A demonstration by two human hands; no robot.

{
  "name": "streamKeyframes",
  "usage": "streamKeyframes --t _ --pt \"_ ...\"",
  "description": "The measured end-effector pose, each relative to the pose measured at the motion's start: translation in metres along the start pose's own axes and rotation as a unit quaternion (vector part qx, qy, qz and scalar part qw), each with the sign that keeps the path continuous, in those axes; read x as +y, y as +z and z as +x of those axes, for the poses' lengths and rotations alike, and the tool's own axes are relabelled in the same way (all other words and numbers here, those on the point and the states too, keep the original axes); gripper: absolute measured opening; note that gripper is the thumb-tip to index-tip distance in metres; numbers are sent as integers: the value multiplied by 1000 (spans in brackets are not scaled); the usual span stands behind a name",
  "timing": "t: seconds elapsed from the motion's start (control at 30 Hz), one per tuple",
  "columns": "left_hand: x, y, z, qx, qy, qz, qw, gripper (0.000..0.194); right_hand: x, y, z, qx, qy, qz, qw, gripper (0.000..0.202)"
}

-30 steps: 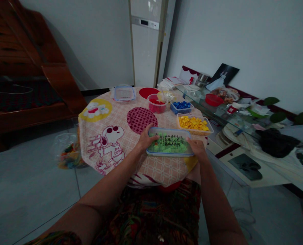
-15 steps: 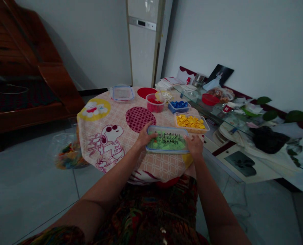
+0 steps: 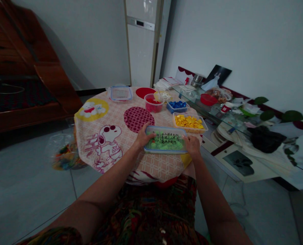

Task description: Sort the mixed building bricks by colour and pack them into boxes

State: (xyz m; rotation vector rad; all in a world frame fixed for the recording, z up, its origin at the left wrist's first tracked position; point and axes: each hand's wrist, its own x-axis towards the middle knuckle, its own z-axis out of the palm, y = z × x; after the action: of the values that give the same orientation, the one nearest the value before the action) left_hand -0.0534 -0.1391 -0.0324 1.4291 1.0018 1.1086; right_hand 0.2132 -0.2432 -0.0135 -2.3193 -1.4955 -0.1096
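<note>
A clear, blue-edged lidded container with green pieces inside and dark writing on its lid is at the near side of the round table. My left hand grips its left end, thumb on the lid. At its right end, my right hand holds it the same way. Just behind stands a container of yellow pieces. Farther back are a box of blue pieces and a round tub of red pieces. White pieces lie behind these.
A blue-edged clear container sits at the back left of the patterned tablecloth. Right of the table, a glass-topped stand carries a red bowl, papers and plants. A plastic bag of colourful items is on the floor at left.
The whole scene has shifted slightly left in the view. Both hands keep their hold on the green-filled container, with no other visible change.
</note>
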Motion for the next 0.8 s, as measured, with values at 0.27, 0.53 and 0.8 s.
streamKeyframes --t 0.27,0.53,0.8 --pt "-4 0 0 -3 10 -18 1000 86 -1 -3 -4 -2 -16 30 999 43" --pt "0 -1 -3 -7 1 -10 1000 85 -23 -17 -14 -35 91 -64 993 56" --pt "0 7 -11 3 -34 -116 993 90 -7 -10 -6 -8 51 32 998 51"
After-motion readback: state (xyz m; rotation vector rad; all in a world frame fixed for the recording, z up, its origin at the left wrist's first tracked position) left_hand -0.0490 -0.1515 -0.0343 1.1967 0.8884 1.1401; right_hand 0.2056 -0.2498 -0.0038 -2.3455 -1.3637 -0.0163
